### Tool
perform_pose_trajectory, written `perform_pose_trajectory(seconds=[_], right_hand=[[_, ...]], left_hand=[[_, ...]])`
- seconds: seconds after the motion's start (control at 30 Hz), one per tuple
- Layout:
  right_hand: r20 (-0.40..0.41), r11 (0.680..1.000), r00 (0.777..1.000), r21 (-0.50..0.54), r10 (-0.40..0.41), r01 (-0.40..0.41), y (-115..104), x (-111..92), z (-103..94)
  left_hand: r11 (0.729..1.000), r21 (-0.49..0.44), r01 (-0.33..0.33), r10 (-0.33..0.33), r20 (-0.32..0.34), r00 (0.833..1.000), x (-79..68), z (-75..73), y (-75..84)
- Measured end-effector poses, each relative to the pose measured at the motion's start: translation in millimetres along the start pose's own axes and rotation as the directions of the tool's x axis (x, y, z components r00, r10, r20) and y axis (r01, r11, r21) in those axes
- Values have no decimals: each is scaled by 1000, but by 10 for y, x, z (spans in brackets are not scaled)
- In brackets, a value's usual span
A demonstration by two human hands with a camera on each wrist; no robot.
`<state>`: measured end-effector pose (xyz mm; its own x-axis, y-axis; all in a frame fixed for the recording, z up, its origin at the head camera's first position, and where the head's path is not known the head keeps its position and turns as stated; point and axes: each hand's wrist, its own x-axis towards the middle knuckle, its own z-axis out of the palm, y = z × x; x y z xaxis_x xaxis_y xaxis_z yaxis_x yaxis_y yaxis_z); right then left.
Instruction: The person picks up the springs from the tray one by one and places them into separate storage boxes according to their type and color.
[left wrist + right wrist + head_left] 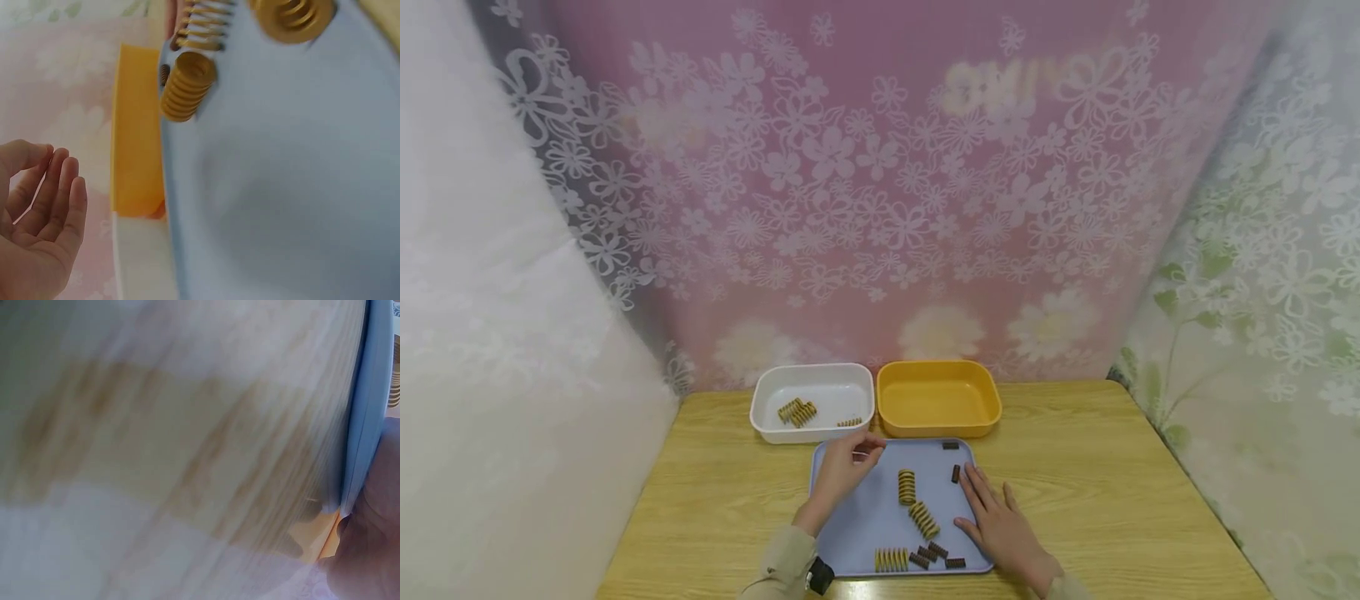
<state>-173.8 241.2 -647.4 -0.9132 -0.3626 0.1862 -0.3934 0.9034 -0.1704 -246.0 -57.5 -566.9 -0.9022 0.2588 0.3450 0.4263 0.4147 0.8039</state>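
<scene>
On tray (pixel 857 533), 6 o'clock: yellow spring (pixel 891 560), dark springs (pixel 928 554). Right hand (pixel 1003 532) at 3, fingers straight, touching tray. Left hand (pixel 841 473) at 10, empty, fingers loosely bent. Beyond: white bin (pixel 801 437) at 11, yellow bin (pixel 938 404) at 1.

Tray (pixel 865 529), white bin (pixel 838 400) and yellow bin (pixel 937 404) share a table (pixel 1090 467) (apparently wooden).

Three fat yellow springs (pixel 907 487) and six little dark springs (pixel 937 551) lie on the tray (pixel 857 546), five along its near edge, two by its far right corner.
</scene>
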Motion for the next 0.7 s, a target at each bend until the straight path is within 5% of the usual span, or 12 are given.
perform_pose_trajectory(seconds=[0.27, 0.5, 0.7], right_hand=[[-100, 999, 994, -23, -46, 44, 81, -27, 129], [-55, 999, 998, 13, -28, 29, 38, -10, 66], [-60, 999, 998, 21, -30, 31, -19, -12, -7]], left_hand=[[996, -82, 46, -32, 166, 986, -397, 101, -61], [972, -162, 168, -91, 401, 912, -704, 140, -153], [955, -190, 227, -107, 493, 864, -865, 152, -189]])
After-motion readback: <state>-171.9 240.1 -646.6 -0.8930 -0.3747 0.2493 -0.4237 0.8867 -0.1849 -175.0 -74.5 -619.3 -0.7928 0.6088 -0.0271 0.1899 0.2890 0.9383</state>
